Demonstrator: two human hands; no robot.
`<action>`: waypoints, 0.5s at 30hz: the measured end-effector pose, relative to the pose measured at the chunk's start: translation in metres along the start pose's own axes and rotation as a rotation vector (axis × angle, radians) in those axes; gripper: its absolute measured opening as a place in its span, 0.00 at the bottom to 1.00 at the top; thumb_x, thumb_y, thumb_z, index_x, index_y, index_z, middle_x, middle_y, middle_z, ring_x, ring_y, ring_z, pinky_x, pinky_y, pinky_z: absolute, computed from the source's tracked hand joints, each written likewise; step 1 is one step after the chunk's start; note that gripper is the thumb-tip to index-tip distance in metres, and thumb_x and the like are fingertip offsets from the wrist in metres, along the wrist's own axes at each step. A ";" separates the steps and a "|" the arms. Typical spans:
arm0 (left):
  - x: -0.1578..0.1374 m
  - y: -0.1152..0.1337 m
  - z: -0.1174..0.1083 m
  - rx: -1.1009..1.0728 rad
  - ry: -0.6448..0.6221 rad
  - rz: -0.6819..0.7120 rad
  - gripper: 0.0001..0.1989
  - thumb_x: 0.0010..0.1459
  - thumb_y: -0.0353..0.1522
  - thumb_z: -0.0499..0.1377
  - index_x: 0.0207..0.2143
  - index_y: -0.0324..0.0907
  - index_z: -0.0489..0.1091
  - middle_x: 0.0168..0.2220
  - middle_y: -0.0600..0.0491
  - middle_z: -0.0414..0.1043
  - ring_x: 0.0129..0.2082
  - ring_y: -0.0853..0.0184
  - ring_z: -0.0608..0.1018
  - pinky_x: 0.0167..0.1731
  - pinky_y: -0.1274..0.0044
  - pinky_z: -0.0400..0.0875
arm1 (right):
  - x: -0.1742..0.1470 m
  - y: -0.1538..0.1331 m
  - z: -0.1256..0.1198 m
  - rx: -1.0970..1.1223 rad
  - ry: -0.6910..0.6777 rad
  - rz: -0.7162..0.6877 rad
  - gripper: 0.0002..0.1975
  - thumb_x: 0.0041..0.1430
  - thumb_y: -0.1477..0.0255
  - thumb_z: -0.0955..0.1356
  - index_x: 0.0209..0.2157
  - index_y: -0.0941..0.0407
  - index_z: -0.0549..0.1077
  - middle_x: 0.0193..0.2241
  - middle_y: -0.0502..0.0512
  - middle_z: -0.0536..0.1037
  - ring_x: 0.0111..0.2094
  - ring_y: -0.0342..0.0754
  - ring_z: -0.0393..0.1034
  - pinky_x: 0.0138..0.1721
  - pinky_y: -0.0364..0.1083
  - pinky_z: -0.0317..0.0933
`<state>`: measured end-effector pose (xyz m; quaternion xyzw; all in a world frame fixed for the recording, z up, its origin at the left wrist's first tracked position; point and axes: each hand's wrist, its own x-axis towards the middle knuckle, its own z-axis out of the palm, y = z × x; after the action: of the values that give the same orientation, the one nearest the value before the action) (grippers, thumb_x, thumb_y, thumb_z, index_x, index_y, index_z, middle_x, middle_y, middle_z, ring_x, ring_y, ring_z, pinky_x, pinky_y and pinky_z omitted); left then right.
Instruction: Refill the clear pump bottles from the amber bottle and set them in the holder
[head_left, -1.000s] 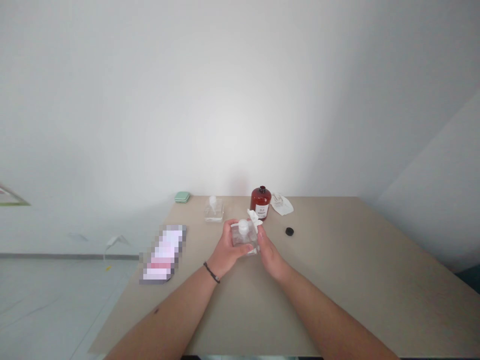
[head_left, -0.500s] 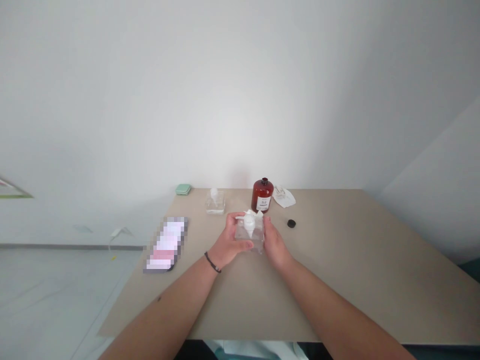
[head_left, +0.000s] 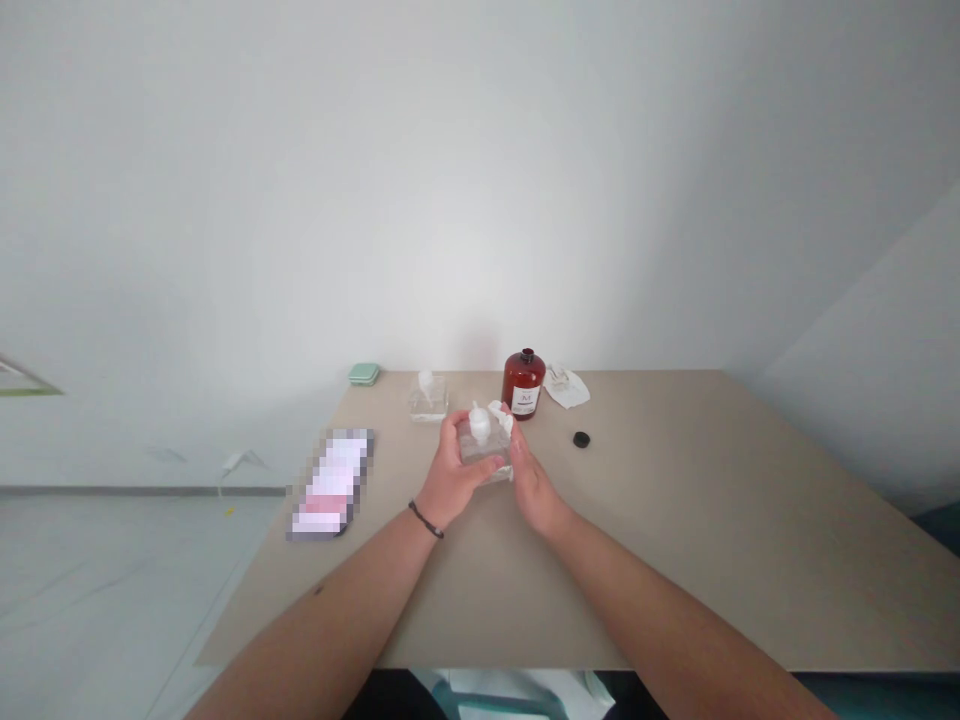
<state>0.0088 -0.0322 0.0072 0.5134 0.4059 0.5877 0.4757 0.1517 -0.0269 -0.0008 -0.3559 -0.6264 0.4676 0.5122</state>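
Note:
My left hand (head_left: 448, 482) grips a small clear pump bottle (head_left: 484, 452) with a white pump head, held above the beige table (head_left: 675, 520). My right hand (head_left: 531, 488) presses against the bottle's right side, with a bit of white tissue (head_left: 501, 417) showing at its fingertips by the pump. A black band sits on my left wrist. A second clear pump bottle (head_left: 428, 399) stands farther back on the table, apart from both hands.
A brown bottle (head_left: 523, 384) with a white label stands behind my hands, its neck open. A small black cap (head_left: 581, 439) lies to its right. A crumpled white wrapper (head_left: 567, 386), a green case (head_left: 364, 374) and a blurred flat item (head_left: 334, 484) also lie on the table.
Both hands have turned the clear bottle, so the pump head now sits toward the left. The hands shifted slightly left and back, and the view tilted a little.

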 end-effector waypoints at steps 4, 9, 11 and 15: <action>-0.004 0.005 0.000 -0.199 -0.101 -0.076 0.38 0.43 0.37 0.74 0.53 0.49 0.60 0.51 0.52 0.68 0.48 0.61 0.75 0.45 0.71 0.73 | 0.004 -0.001 -0.001 0.106 0.056 0.060 0.34 0.64 0.44 0.58 0.65 0.45 0.62 0.67 0.49 0.61 0.70 0.52 0.49 0.71 0.57 0.39; 0.002 -0.001 -0.008 -0.269 -0.202 -0.066 0.38 0.40 0.41 0.76 0.52 0.49 0.62 0.50 0.52 0.71 0.45 0.62 0.77 0.45 0.71 0.73 | 0.005 -0.003 0.000 0.282 0.024 0.218 0.37 0.59 0.38 0.57 0.53 0.50 0.74 0.53 0.56 0.78 0.60 0.59 0.68 0.66 0.61 0.52; 0.007 -0.003 -0.012 -0.227 -0.196 -0.009 0.38 0.41 0.45 0.74 0.53 0.47 0.65 0.55 0.49 0.69 0.52 0.58 0.75 0.51 0.69 0.70 | 0.005 -0.003 0.001 0.342 0.009 0.228 0.37 0.59 0.38 0.57 0.55 0.49 0.73 0.54 0.55 0.78 0.59 0.59 0.69 0.64 0.61 0.55; 0.013 -0.004 -0.013 -0.078 -0.014 0.026 0.33 0.50 0.50 0.68 0.54 0.45 0.67 0.54 0.47 0.72 0.54 0.57 0.73 0.54 0.68 0.67 | 0.003 -0.006 0.003 0.293 0.023 0.155 0.37 0.62 0.40 0.56 0.63 0.47 0.64 0.62 0.52 0.70 0.66 0.55 0.59 0.67 0.58 0.51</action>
<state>-0.0040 -0.0185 0.0048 0.5036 0.3727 0.6057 0.4904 0.1482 -0.0263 0.0057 -0.3299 -0.5165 0.5877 0.5281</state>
